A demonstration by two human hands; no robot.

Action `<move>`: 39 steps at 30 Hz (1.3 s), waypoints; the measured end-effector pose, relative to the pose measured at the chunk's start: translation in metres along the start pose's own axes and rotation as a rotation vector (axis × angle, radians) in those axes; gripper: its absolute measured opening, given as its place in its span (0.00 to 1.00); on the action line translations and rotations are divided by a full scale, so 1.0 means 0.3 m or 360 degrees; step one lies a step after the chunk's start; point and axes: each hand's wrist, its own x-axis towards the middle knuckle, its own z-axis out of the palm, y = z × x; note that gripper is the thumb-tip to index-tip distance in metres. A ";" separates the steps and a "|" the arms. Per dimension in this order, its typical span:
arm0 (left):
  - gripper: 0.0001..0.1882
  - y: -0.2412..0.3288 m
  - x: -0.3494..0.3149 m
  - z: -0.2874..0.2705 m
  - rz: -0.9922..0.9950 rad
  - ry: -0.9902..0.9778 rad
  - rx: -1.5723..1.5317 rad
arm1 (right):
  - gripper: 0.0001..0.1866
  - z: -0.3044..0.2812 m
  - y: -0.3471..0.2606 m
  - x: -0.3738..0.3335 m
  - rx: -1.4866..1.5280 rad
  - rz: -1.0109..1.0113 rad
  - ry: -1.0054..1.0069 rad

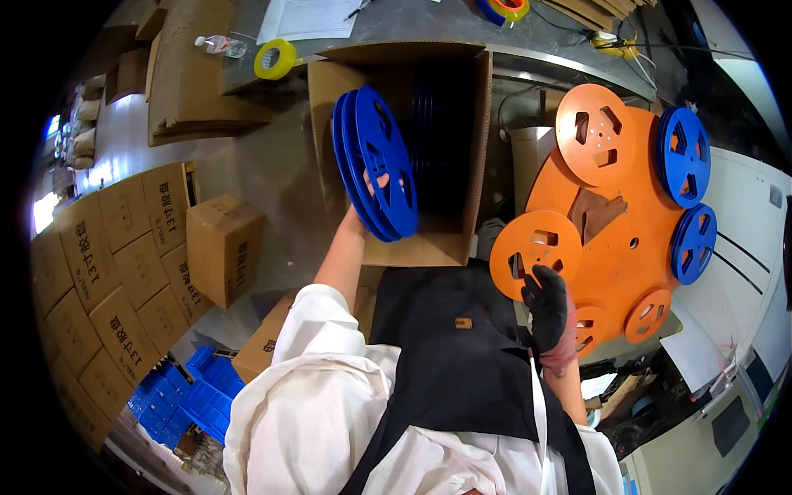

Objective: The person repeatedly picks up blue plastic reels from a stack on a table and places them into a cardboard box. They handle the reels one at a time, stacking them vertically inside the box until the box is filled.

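My left hand [377, 183] is bare and closed on a few blue plastic reels [375, 165] held together on edge. Its fingers show through an opening in the nearest reel. The reels are over the left part of an open cardboard box [437, 249], where more dark blue reels [437, 124] stand in shadow at the right. My right hand [548, 309], in a black and reddish glove, lies over the lower edge of a round orange disc [536, 227] with cutouts. Its fingers look loosely spread with nothing between them; whether they touch the disc is unclear.
A large orange plate [610, 272] carries another orange disc [590, 136], smaller ones, and blue reels [684, 157] at its right rim. Yellow tape [275, 59] and a bottle [220, 45] are on the metal table [379, 25]. Stacked cartons [115, 272] stand left.
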 end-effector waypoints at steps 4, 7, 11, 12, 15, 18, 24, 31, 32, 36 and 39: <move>0.34 -0.039 0.230 -0.074 -0.0091 0.0045 0.0181 | 0.21 0.010 -0.020 0.057 -0.0151 0.0143 -0.0058; 0.34 -0.048 0.330 -0.117 -0.0173 0.0034 0.0265 | 0.20 -0.037 -0.005 0.102 -0.0243 0.0182 -0.0017; 0.34 -0.064 0.401 -0.161 -0.0243 0.0039 0.0333 | 0.20 -0.149 0.050 0.154 0.0186 0.0309 0.0141; 0.34 -0.065 0.415 -0.163 -0.0259 0.0040 0.0349 | 0.21 -0.154 0.053 0.164 0.0172 0.0317 0.0151; 0.33 -0.078 0.445 -0.165 -0.0295 0.0042 0.0375 | 0.22 -0.166 0.061 0.189 0.0172 0.0355 0.0160; 0.33 -0.088 0.467 -0.165 -0.0323 0.0048 0.0401 | 0.21 -0.156 0.058 0.204 0.0128 0.0390 0.0106; 0.32 -0.098 0.509 -0.166 -0.0380 0.0101 0.0379 | 0.22 -0.151 0.033 0.232 -0.0094 0.0420 -0.0001; 0.32 -0.210 0.526 -0.321 -0.0330 0.0656 0.0120 | 0.20 -0.290 -0.050 0.292 0.0052 0.0421 0.0208; 0.34 -0.246 0.470 -0.290 -0.0250 0.0627 0.0158 | 0.20 -0.353 -0.054 0.317 0.0052 0.0330 0.0266; 0.37 -0.477 0.137 -0.396 -0.0401 0.0856 0.0616 | 0.28 -0.652 -0.199 0.530 -0.0301 0.0010 0.0576; 0.38 -0.638 -0.092 -0.385 -0.0644 0.1024 0.0734 | 0.36 -0.870 -0.423 0.760 -0.1026 -0.0559 0.1040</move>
